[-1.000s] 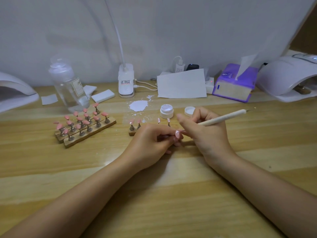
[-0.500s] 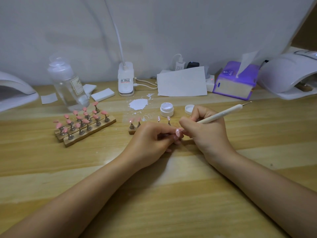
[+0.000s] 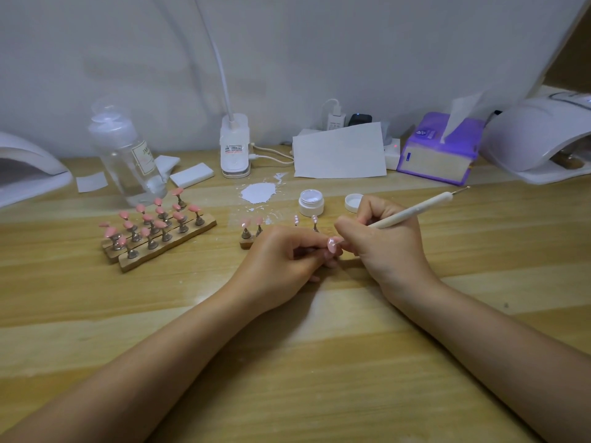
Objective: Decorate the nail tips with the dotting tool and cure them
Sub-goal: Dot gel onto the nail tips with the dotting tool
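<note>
**Dotting a single pink tip, held in the fingers**

The left hand (image 3: pixel 281 260) pinches a small stand with one pink nail tip (image 3: pixel 332 245) on top, its fingers curled round the stem, which is mostly hidden. The right hand (image 3: pixel 380 241) grips the dotting tool (image 3: pixel 415 211) like a pen, fingers clenched round the white shaft, and the fine point meets the face of the tip. A pale speck shows where the point lands (too small to say if it is a finished dot). Both wrists rest on the table (image 3: pixel 287 362).

Just behind the hands stands a short wooden holder (image 3: pixel 246 243) with two pink tips and two that seem already dotted. The open jar (image 3: pixel 311 203) of white gel and its lid (image 3: pixel 353 202) sit just beyond, beside a white smear (image 3: pixel 258 192) on the table. To the left, a fuller rack of pink tips (image 3: pixel 153 228) waits, with a clear bottle (image 3: pixel 128 155) behind it. A curing lamp (image 3: pixel 543 139) stands at the far right, another (image 3: pixel 28 171) at the far left.

The risk here, as I judge it, is smearing: the tip is braced only by fingers, so a twitch of either hand could drag the wet dot. Too much gel on the point could make it spread. Carrying the uncured tip to a lamp invites a brushed thumb.
</note>
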Demonstrator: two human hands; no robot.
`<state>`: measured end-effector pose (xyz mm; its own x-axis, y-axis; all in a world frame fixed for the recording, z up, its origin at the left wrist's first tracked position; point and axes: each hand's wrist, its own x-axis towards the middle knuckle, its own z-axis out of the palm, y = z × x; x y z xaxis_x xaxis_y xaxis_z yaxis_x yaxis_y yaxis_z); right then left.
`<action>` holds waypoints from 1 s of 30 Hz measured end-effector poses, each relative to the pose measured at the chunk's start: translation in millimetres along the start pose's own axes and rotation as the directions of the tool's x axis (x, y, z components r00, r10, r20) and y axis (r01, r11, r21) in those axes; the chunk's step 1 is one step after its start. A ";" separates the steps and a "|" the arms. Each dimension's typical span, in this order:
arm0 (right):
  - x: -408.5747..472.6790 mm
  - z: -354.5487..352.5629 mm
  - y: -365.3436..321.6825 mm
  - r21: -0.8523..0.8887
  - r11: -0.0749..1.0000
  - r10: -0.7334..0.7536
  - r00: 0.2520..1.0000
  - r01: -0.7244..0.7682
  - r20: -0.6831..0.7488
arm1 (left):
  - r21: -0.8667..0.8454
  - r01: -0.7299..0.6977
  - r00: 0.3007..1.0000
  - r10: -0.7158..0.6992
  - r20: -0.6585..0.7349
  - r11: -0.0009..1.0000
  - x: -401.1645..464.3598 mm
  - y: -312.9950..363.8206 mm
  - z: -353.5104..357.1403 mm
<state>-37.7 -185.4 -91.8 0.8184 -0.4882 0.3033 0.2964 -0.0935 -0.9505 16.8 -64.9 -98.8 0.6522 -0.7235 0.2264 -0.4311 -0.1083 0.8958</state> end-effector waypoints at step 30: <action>-2.7 1.4 -4.5 0.020 1.000 -0.014 1.000 0.013 0.024 | -0.011 0.001 1.000 -0.001 0.005 1.000 0.2 0.2 0.5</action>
<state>-40.5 -182.5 -88.3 0.8258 -0.4657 0.3180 0.3170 -0.0830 -0.9448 16.6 -65.4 -98.8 0.6496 -0.7266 0.2240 -0.4235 -0.1010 0.9003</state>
